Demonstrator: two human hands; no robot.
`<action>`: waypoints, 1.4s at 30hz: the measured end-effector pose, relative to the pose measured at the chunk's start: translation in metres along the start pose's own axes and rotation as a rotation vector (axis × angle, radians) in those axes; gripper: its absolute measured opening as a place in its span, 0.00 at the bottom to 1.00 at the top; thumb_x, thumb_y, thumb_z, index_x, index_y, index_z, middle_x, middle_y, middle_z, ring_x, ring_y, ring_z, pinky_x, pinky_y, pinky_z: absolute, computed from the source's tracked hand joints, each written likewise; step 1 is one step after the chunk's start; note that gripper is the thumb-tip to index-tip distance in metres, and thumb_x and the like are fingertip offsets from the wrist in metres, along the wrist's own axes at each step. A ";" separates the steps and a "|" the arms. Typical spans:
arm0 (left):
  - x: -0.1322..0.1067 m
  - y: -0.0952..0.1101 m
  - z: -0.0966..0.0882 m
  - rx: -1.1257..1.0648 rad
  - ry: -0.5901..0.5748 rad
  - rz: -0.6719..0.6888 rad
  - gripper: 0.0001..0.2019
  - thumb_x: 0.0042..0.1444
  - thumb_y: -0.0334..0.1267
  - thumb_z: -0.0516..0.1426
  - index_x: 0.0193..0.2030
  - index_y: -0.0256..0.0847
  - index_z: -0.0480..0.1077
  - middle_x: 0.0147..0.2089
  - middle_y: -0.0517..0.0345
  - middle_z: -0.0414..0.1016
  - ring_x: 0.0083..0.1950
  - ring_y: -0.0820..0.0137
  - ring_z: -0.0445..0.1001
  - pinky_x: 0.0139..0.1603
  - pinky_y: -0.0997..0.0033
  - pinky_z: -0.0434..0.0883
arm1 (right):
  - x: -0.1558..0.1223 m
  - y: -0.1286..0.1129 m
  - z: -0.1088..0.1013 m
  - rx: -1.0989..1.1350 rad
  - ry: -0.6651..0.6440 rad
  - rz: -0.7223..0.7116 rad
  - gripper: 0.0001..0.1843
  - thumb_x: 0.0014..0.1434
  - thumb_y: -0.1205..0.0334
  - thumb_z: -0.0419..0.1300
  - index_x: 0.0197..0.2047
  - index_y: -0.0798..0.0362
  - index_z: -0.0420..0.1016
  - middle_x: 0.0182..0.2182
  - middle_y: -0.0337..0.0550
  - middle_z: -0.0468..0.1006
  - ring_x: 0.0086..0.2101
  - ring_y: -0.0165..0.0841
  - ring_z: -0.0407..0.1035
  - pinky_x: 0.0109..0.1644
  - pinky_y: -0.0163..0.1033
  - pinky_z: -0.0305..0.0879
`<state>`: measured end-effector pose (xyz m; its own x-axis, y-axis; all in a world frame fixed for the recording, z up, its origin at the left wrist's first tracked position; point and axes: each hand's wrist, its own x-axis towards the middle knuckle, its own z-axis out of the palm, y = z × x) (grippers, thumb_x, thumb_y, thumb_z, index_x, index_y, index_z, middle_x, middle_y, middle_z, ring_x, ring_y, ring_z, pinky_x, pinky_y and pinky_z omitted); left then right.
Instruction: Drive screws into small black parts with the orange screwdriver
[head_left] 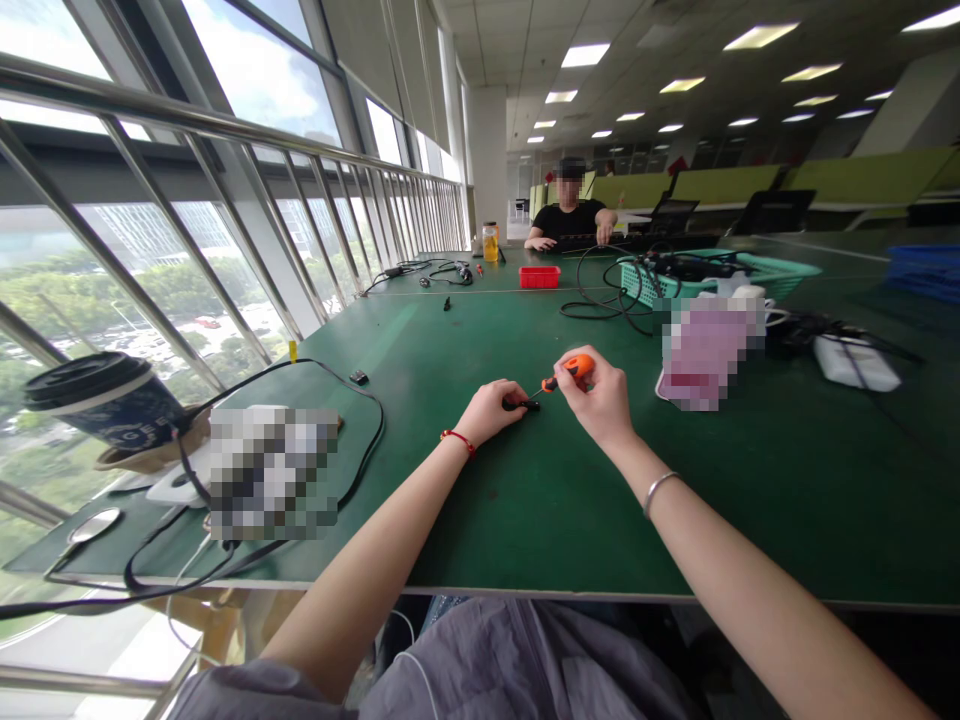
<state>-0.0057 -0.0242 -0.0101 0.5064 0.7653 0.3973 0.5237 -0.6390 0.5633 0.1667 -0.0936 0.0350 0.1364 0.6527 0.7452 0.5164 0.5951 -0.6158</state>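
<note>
In the middle of the green table (480, 490), my left hand (491, 410) pinches a small black part (531, 405) against the surface. What kind of part it is cannot be made out, and my fingers cover some of it. My right hand (596, 395) grips an orange and black screwdriver (576, 367) by its handle. Its thin shaft slants down to the left, and the tip is at or very near the black part. A small dark connector-like piece (359, 377) lies farther left on the table.
A red tray (539, 277) and a jar (490, 243) stand toward the back, where a person (568, 218) sits. To the right are a green basket (780, 275) with black cables and a pink item (701, 350). At left, a cup (105, 400) and a looping black cable (381, 420).
</note>
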 end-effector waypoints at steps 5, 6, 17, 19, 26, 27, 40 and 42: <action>0.000 0.000 0.000 0.025 0.002 0.013 0.06 0.48 0.31 0.58 0.34 0.37 0.74 0.34 0.57 0.73 0.35 0.72 0.72 0.39 0.73 0.71 | 0.000 0.002 0.000 -0.031 -0.026 0.014 0.11 0.55 0.53 0.57 0.29 0.52 0.68 0.22 0.37 0.72 0.19 0.26 0.62 0.25 0.31 0.56; 0.000 0.000 0.000 0.029 0.001 0.016 0.06 0.48 0.31 0.58 0.34 0.37 0.73 0.34 0.57 0.73 0.35 0.72 0.72 0.39 0.72 0.71 | 0.000 0.002 0.000 -0.044 -0.032 0.017 0.11 0.55 0.52 0.57 0.29 0.52 0.68 0.21 0.37 0.72 0.19 0.26 0.62 0.24 0.32 0.56; 0.000 0.003 0.000 0.073 0.013 0.022 0.06 0.47 0.29 0.59 0.34 0.38 0.73 0.33 0.59 0.72 0.35 0.72 0.71 0.39 0.73 0.70 | 0.000 -0.003 0.000 -0.075 -0.025 0.037 0.10 0.52 0.54 0.57 0.35 0.51 0.68 0.22 0.36 0.71 0.19 0.28 0.62 0.25 0.33 0.58; 0.000 0.002 0.001 0.078 0.020 0.024 0.06 0.47 0.30 0.59 0.34 0.38 0.73 0.33 0.59 0.72 0.35 0.72 0.71 0.39 0.73 0.70 | -0.001 -0.001 0.000 -0.073 -0.017 0.010 0.12 0.51 0.57 0.57 0.40 0.50 0.66 0.22 0.35 0.71 0.21 0.29 0.63 0.27 0.34 0.60; -0.001 0.004 0.000 0.073 0.014 0.011 0.05 0.48 0.30 0.59 0.34 0.38 0.74 0.32 0.59 0.72 0.34 0.72 0.71 0.38 0.73 0.70 | -0.001 -0.001 0.000 -0.134 -0.030 0.007 0.11 0.56 0.52 0.55 0.36 0.50 0.66 0.22 0.35 0.71 0.19 0.28 0.62 0.26 0.33 0.57; -0.001 0.005 0.000 0.072 0.010 0.012 0.06 0.48 0.30 0.58 0.34 0.38 0.74 0.32 0.58 0.72 0.34 0.72 0.71 0.39 0.73 0.70 | -0.001 -0.002 0.000 -0.138 -0.028 0.012 0.12 0.56 0.50 0.55 0.34 0.50 0.67 0.22 0.35 0.71 0.19 0.27 0.62 0.26 0.32 0.57; -0.001 0.007 0.001 0.058 0.017 0.017 0.05 0.48 0.29 0.58 0.34 0.38 0.73 0.32 0.58 0.71 0.35 0.72 0.70 0.39 0.72 0.69 | -0.002 -0.004 0.001 -0.150 -0.036 -0.054 0.15 0.55 0.55 0.54 0.45 0.50 0.67 0.25 0.36 0.72 0.23 0.29 0.64 0.30 0.34 0.60; -0.001 0.007 0.000 0.058 0.013 0.013 0.05 0.48 0.29 0.58 0.33 0.37 0.73 0.32 0.58 0.71 0.35 0.72 0.70 0.39 0.72 0.69 | -0.002 -0.003 0.001 -0.182 -0.045 -0.014 0.13 0.56 0.52 0.55 0.41 0.50 0.69 0.21 0.34 0.70 0.21 0.29 0.63 0.29 0.34 0.58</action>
<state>-0.0022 -0.0300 -0.0067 0.5052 0.7574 0.4137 0.5561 -0.6522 0.5151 0.1643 -0.0967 0.0353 0.0918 0.6679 0.7386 0.6634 0.5122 -0.5455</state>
